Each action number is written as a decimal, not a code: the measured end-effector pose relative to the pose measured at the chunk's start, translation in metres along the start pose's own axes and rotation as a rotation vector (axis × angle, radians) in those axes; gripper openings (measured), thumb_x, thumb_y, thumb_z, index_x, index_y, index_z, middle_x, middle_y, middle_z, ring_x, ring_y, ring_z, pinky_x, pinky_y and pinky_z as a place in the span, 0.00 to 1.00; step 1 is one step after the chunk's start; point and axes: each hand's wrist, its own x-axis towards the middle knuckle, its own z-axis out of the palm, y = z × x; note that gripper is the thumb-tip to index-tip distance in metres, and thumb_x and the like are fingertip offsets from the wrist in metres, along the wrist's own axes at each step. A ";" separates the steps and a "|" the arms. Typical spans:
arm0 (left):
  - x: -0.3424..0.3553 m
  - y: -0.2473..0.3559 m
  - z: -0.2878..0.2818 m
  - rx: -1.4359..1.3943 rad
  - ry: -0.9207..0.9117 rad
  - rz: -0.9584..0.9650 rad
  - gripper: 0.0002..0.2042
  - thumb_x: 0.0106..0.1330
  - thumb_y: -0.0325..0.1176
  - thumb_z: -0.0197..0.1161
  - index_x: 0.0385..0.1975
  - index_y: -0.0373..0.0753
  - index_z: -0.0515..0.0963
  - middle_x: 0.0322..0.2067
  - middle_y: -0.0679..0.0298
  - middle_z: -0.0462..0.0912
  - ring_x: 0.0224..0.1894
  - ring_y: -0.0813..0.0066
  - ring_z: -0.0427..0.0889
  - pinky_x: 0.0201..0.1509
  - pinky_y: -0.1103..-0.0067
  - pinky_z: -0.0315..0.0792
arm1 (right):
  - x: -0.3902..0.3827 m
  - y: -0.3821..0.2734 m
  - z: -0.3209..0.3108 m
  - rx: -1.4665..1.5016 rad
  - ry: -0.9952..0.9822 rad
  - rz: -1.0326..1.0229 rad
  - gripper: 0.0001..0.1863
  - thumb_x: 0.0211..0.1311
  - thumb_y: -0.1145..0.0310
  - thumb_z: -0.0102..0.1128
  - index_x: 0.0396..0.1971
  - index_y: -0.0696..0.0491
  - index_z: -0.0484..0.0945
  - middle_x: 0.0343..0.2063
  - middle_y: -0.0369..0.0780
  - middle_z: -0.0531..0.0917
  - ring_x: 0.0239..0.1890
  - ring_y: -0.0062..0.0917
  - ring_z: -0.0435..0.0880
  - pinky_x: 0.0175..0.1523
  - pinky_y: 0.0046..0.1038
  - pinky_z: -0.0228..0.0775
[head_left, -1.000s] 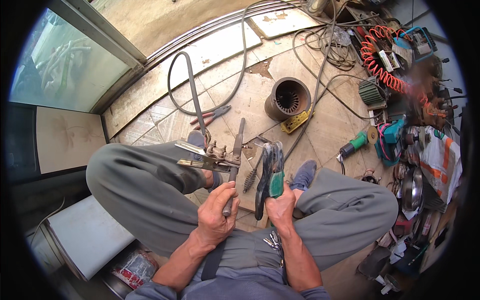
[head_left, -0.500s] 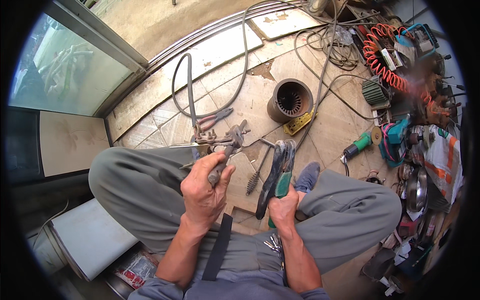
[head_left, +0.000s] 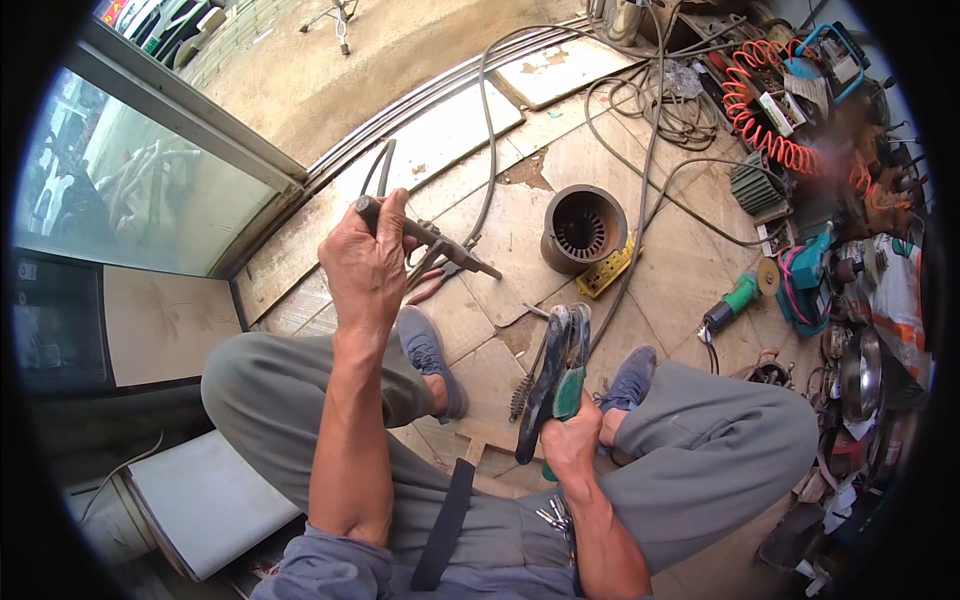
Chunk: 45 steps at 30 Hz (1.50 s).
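My left hand [head_left: 362, 270] is raised at the centre-left with fingers wrapped round a dark metal bar [head_left: 483, 266], which slants down to the right; the fittings on it are mostly hidden behind the hand and bar. Beneath it lie red-handled pliers [head_left: 430, 286]. My right hand [head_left: 572, 445], low between my knees, grips a black-and-green handled tool [head_left: 548, 385] held upright. A coiled-wire brush [head_left: 521, 398] lies on the tiles just left of that tool. A hollow dark metal cylinder [head_left: 583, 228] stands beyond, beside a yellow power strip [head_left: 606, 268].
An angle grinder [head_left: 738, 298], a green motor [head_left: 756, 185], an orange coiled hose [head_left: 784, 150] and jumbled machines line the right side. Cables loop across the floor. A glass door [head_left: 150, 180] is at left, above a white-topped box [head_left: 210, 500] near my left knee.
My left hand has lifted up and leftward with the bar, turning it to slant down-right. My right hand still grips its tool. The scene has shifted slightly downward in view.
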 end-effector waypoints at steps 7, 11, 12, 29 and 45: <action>0.022 -0.021 -0.014 -0.020 0.071 -0.110 0.20 0.73 0.44 0.63 0.27 0.31 0.80 0.19 0.62 0.82 0.19 0.81 0.81 0.22 0.83 0.73 | 0.004 -0.001 0.004 0.015 0.004 0.001 0.06 0.50 0.81 0.57 0.30 0.60 0.76 0.20 0.41 0.80 0.25 0.24 0.78 0.34 0.30 0.71; 0.028 -0.032 -0.016 -0.042 0.084 -0.163 0.21 0.72 0.47 0.63 0.28 0.32 0.80 0.21 0.64 0.81 0.20 0.82 0.80 0.22 0.84 0.74 | 0.008 0.008 0.007 0.059 0.004 0.024 0.06 0.50 0.79 0.60 0.30 0.60 0.77 0.19 0.41 0.80 0.24 0.25 0.78 0.33 0.30 0.71; 0.029 -0.033 -0.017 -0.038 0.094 -0.166 0.21 0.72 0.47 0.63 0.28 0.32 0.79 0.21 0.64 0.81 0.19 0.82 0.80 0.22 0.85 0.74 | 0.009 0.008 0.007 0.041 -0.001 0.035 0.06 0.50 0.79 0.61 0.30 0.60 0.77 0.19 0.41 0.80 0.24 0.25 0.78 0.34 0.30 0.71; 0.005 -0.032 -0.009 0.028 -0.008 -0.176 0.19 0.74 0.44 0.61 0.31 0.32 0.82 0.19 0.64 0.84 0.21 0.82 0.83 0.23 0.82 0.75 | 0.012 0.009 0.002 0.061 -0.022 -0.048 0.07 0.56 0.81 0.58 0.35 0.61 0.79 0.28 0.35 0.81 0.31 0.20 0.79 0.38 0.25 0.71; -0.011 0.007 -0.018 0.088 0.003 0.061 0.11 0.70 0.38 0.64 0.35 0.35 0.80 0.24 0.51 0.81 0.28 0.54 0.83 0.33 0.66 0.75 | 0.012 -0.011 -0.015 0.264 0.067 -0.114 0.10 0.57 0.78 0.59 0.40 0.62 0.79 0.33 0.34 0.82 0.35 0.21 0.78 0.44 0.24 0.71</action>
